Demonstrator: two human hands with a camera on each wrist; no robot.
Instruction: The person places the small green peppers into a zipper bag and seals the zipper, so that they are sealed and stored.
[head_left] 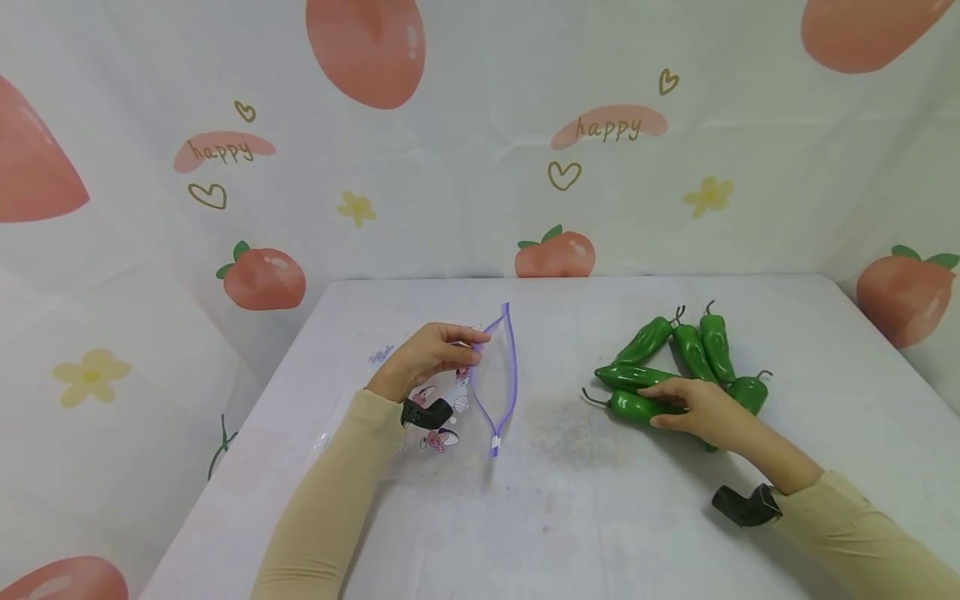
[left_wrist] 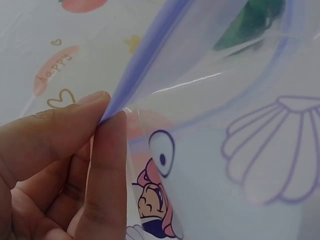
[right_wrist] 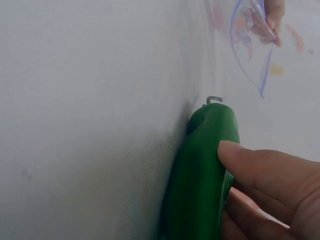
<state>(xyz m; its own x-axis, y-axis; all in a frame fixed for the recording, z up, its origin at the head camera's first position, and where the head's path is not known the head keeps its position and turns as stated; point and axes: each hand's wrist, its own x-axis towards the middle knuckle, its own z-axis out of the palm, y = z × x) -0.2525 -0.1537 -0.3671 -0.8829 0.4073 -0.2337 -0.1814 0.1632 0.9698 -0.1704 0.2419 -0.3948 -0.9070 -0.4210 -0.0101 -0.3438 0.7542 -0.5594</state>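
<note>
My left hand (head_left: 429,357) pinches one side of the purple-edged mouth of a clear zip bag (head_left: 513,367) between thumb and fingers. The bag lies on its side with its mouth gaping to the right, and cartoon figures and shells are printed on it. In the left wrist view the purple rim runs up from the fingertips (left_wrist: 111,130). My right hand (head_left: 703,410) grips the nearest green pepper (head_left: 632,407), thumb on one side and fingers on the other; its stem points left. The right wrist view shows this pepper (right_wrist: 202,165) at the table surface, its lower end cut off.
Several more green peppers (head_left: 693,350) lie in a cluster behind and beside my right hand. The white table (head_left: 555,517) backs onto a printed cloth (head_left: 465,183) with peaches and flowers. A green stem shape (head_left: 222,446) shows at the left table edge.
</note>
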